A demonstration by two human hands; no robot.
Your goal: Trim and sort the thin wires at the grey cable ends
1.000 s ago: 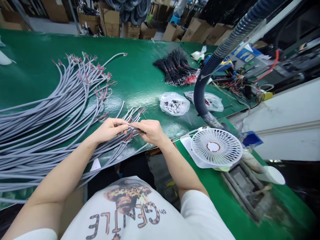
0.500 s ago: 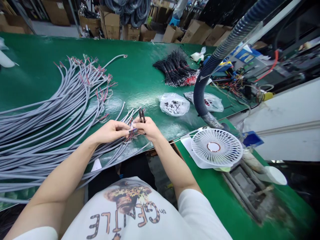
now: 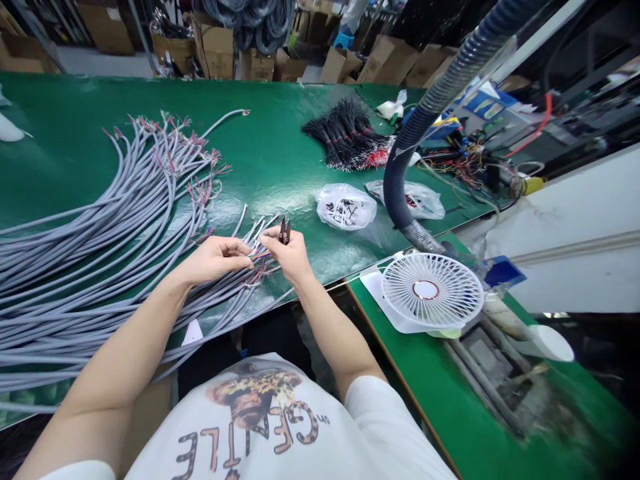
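My left hand [image 3: 219, 258] pinches the stripped end of a grey cable, where thin coloured wires [image 3: 261, 255] fan out. My right hand [image 3: 290, 255] is closed around small dark cutters [image 3: 285, 231], whose jaws point up above the fingers. Its thumb and fingertip are close by the same wires; whether they touch them I cannot make out. Beneath both hands lie more grey cables [image 3: 220, 297] with stripped ends. A larger bundle of grey cables [image 3: 145, 173], with red and white wire ends, spreads over the left of the green table.
Clear plastic bags of small parts [image 3: 346, 207] lie right of my hands, with bundled black wires [image 3: 345, 137] behind. A ribbed black hose [image 3: 397, 180] comes down at the right beside a white fan [image 3: 433, 293]. Cardboard boxes [image 3: 217, 50] stand beyond the green table [image 3: 280, 147].
My hands have moved slightly apart, and the coloured wires now show spread between them. The right hand, with the cutters in it, has risen a little. The whole view has shifted slightly.
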